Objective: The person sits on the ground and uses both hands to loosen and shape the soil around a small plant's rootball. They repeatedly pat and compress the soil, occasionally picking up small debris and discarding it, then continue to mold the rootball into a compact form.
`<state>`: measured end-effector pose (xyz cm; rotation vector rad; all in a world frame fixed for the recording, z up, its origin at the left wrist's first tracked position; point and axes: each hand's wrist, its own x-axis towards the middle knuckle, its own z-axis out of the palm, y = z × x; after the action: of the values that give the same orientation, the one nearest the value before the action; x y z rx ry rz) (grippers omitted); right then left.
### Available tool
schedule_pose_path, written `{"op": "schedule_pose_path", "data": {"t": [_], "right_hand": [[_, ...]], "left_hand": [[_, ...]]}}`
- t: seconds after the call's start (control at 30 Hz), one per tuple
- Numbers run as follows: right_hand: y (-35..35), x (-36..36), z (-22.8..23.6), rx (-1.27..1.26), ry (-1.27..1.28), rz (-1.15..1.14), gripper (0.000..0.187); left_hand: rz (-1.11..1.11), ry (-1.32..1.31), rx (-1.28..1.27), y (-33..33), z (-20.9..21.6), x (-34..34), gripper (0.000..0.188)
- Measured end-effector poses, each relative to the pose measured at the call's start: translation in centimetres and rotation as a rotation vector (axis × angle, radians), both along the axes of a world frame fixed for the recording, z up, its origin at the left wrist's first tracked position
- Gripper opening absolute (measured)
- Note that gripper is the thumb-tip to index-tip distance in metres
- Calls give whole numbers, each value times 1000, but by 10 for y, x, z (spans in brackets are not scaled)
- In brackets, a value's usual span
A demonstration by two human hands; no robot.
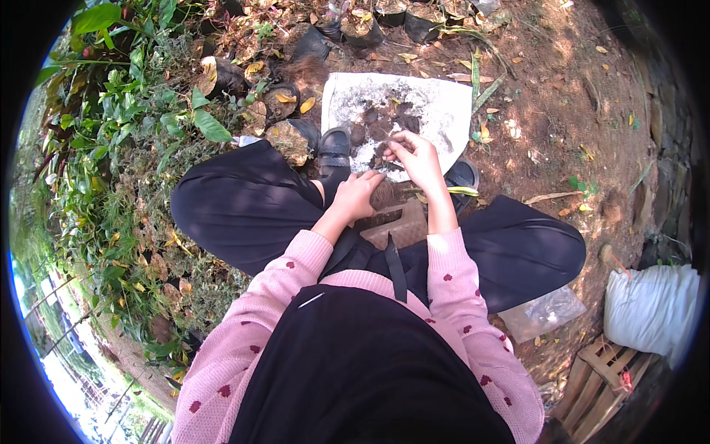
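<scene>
My left hand is closed beside my left sandal, its fingers curled round a brown, fibrous clump. Thumb and fingers of my right hand are pinched together over a white sheet; what they grip is too small to make out. Dark brown crumbly clumps and loose soil lie scattered across that sheet. Below my hands sits a tan patterned block, with a dark flat strip near it. A yellow-green leaf strip crosses my right sandal.
Black plant bags stand beyond the sheet, and dense leafy plants grow at the left. Reddish soil with dry leaves stretches to the right. A clear plastic bag, a full white sack and a wooden crate lie at the lower right.
</scene>
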<state>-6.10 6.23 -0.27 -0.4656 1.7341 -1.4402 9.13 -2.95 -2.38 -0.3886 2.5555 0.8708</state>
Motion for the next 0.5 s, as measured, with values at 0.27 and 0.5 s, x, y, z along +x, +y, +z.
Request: {"op": "schedule_pose_path", "data": {"t": [0.27,0.5], "right_hand": [[19,0,30,-83,-6,-107,12],[52,-2,22,1,-174,-50,15]], "left_hand": [[78,79,65,1,4,-9,84],[242,81,195,1,-2,-9,79]]}}
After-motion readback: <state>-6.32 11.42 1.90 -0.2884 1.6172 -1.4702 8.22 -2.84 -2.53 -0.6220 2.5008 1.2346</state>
